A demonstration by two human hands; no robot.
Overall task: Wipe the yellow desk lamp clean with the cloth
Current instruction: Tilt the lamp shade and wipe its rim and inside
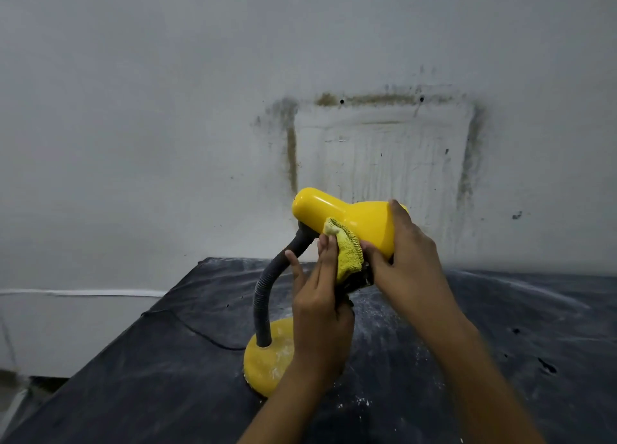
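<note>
My yellow desk lamp (pixel 350 221) stands on the table (pixel 500 360), its round base (pixel 267 360) planted near the left edge of the dark sheet that covers the top. The base carries pale dusty smears, and white powder is scattered over the sheet around it. A grey ribbed neck (pixel 265 290) rises from the base and curves up to the right into the shade, which lies tilted almost sideways, narrow end to the left and wide mouth to the right.

My right hand (pixel 407 266) grasps the wide end of the shade, fingers curled over the top of the rim and thumb tucked beneath. My left hand (pixel 320 313) comes up from below with its fingers held straight and together, pressing the yellow-green cloth (pixel 349 255) against the underside of the shade where it narrows toward the neck; the thumb stands apart on the left, close to the neck. The lower folds of the cloth bunch darkly between my two hands.

A thin black cord (pixel 200 335) runs from the base off to the left across the sheet. Behind the table a grey wall (pixel 133 109) bears a grimy rectangular outline
</note>
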